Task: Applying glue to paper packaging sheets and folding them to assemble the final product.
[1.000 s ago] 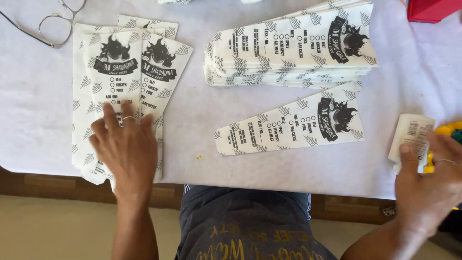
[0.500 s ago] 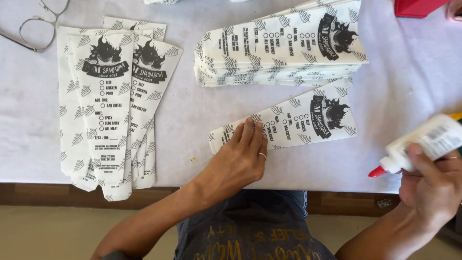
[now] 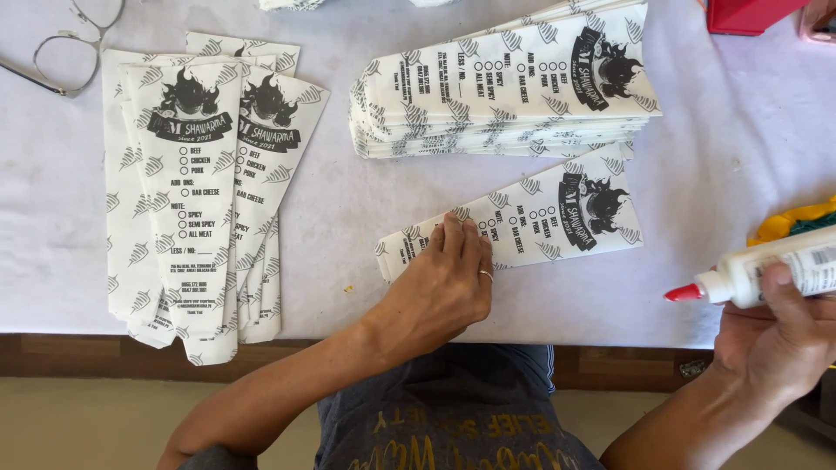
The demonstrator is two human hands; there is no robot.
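Note:
My left hand (image 3: 444,283) lies flat on the near end of a single printed white paper sleeve (image 3: 557,218) that sits slantwise in the middle of the table. A ring shows on one finger. My right hand (image 3: 784,335) grips a white glue bottle (image 3: 784,265) with a red tip, held level off the table's right edge, tip pointing left toward the sleeve. A thick stack of the same sleeves (image 3: 505,83) rests just beyond the single one. Another fanned pile of sleeves (image 3: 196,187) lies at the left.
The table wears a white cloth (image 3: 348,226) with a wooden front edge. Eyeglasses (image 3: 74,39) lie at the far left corner. A red box (image 3: 749,13) sits at the far right, and a yellow and green thing (image 3: 797,222) shows behind the bottle.
My left hand moved from the left pile over to the single sleeve in the middle. My right hand lifted the glue bottle and turned it level, tip leftward.

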